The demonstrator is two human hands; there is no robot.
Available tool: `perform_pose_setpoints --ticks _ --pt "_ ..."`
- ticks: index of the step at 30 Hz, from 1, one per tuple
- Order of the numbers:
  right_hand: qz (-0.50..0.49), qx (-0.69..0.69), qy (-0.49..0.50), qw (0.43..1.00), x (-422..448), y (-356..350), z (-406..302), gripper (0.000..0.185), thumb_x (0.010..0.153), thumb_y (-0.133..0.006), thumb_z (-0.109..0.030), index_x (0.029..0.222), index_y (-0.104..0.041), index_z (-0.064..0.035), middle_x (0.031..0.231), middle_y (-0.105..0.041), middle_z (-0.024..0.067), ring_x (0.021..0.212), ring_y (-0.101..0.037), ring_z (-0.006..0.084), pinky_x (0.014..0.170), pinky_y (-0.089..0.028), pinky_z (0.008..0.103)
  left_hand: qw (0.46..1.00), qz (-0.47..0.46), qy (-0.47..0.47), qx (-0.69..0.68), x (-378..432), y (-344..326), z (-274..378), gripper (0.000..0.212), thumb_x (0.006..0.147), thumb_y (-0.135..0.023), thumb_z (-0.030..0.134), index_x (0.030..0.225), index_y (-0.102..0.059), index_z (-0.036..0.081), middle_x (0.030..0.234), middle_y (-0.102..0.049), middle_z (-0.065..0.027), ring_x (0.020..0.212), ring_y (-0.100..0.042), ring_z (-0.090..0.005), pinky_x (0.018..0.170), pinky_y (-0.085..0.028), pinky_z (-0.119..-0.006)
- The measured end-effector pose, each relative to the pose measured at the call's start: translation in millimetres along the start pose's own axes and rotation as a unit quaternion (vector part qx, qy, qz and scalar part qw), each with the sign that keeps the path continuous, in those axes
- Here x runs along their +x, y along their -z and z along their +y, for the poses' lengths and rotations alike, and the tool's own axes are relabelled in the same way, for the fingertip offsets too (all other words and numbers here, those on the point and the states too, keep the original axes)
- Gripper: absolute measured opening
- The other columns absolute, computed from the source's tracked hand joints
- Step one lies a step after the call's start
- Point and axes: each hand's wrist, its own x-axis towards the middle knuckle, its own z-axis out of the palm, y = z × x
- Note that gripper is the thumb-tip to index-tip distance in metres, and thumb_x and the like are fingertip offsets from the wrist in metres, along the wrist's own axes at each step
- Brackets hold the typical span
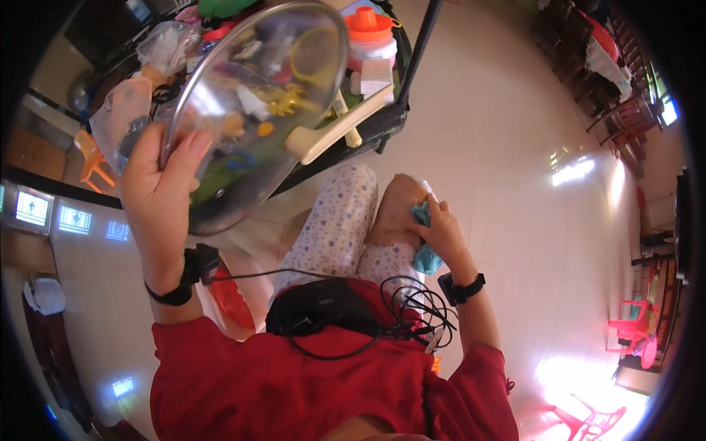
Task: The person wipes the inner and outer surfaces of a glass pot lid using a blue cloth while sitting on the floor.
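My left hand (168, 176) pinches the metal rim of a round glass pan lid (248, 127), thumb in front of the glass. The lid is raised and tilted, and a cream plastic handle (336, 129) juts out from its far side. Through the glass, several small things on the table show blurred. My right hand (444, 229) rests at the side of my right thigh, its fingers on a teal cloth (428, 260). Part of that cloth is hidden under the hand. A brown patch (394, 212) covers the knee area of my patterned trousers (339, 220).
A crowded table (380, 124) stands ahead, bearing plastic bags (124, 113), a jar with an orange lid (368, 30) and a white box (376, 77). Black cables (416, 308) lie across my lap. An orange chair (91, 157) is left; pink chairs (634, 325) stand right.
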Motion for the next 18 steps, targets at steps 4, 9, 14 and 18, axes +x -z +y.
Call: perform_pose_setpoints --ticks 4,9,14,18 --pt "-0.061 -0.052 -0.009 0.997 7 5 -4 0.048 0.078 -0.077 -0.030 0.113 -0.058 -0.0030 0.104 -0.063 0.0202 0.096 -0.064 0.0406 0.079 -0.053 0.0467 0.997 0.020 0.004 0.079 -19 27 -12 0.018 0.091 -0.070 0.020 0.095 -0.065 0.003 0.077 -0.056 0.0042 0.065 -0.046 -0.0029 0.055 -0.037 -0.019" --pt "-0.061 0.019 0.024 0.998 21 41 -21 0.027 0.078 -0.075 -0.023 0.091 -0.064 -0.0011 0.094 -0.064 0.0182 0.091 -0.064 0.0387 0.078 -0.051 0.0450 0.996 0.009 0.052 0.077 -31 43 -35 0.021 0.091 -0.072 0.020 0.093 -0.064 0.001 0.072 -0.055 0.0028 0.064 -0.045 -0.0051 0.058 -0.038 -0.021" --pt "-0.023 0.138 0.073 0.987 38 72 -48 0.027 0.080 -0.074 -0.021 0.092 -0.064 0.0007 0.085 -0.061 0.0131 0.081 -0.061 0.0290 0.073 -0.049 0.0390 0.993 -0.052 0.039 0.102 -32 37 -51 0.027 0.090 -0.073 0.023 0.088 -0.060 0.000 0.066 -0.052 -0.0006 0.063 -0.042 -0.0067 0.057 -0.037 -0.024" --pt "-0.026 0.258 0.019 0.966 54 92 -67 0.023 0.083 -0.073 -0.018 0.092 -0.064 0.0013 0.080 -0.062 0.0058 0.076 -0.058 0.0143 0.071 -0.048 0.0324 0.993 -0.065 -0.020 0.101 -18 28 -47 0.030 0.089 -0.073 0.023 0.082 -0.057 -0.001 0.062 -0.047 -0.0051 0.060 -0.040 -0.0097 0.055 -0.038 -0.027"
